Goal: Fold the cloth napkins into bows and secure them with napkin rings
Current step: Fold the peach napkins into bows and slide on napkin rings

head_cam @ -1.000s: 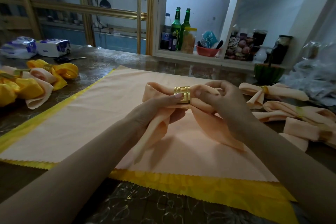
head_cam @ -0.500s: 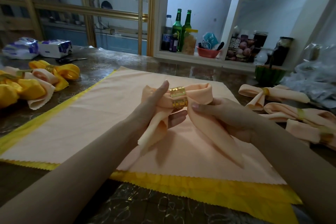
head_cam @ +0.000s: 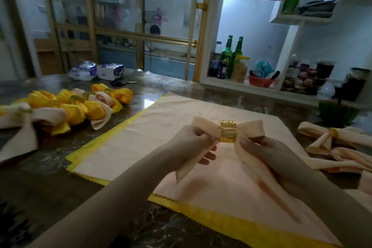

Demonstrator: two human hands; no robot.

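**Napkin Bow with Ring Fitted: Position and Grip**

Reference landmark: the flat peach cloth [head_cam: 161, 143], spread on the table [head_cam: 50, 177] with a yellow cloth [head_cam: 221, 221] showing along its edges.

1. The peach napkin bow [head_cam: 251, 129] is held above the middle of the flat peach cloth, clear of its surface. The gold napkin ring [head_cam: 228, 132] sits around the centre of the bow, between its two loops.
2. The left hand [head_cam: 189, 147] has its fingers curled round the left loop. One tail hangs down below this hand.
3. The right hand [head_cam: 267, 157] pinches the fabric just beside the ring, under the right loop. The other tail drapes down past this hand.
4. Right of the flat peach cloth lie finished peach bows [head_cam: 330, 143].
5. Left of the flat peach cloth lies a pile of yellow-and-peach bows [head_cam: 76, 106].
6. Beyond its far left corner lie scissors [head_cam: 120, 82].
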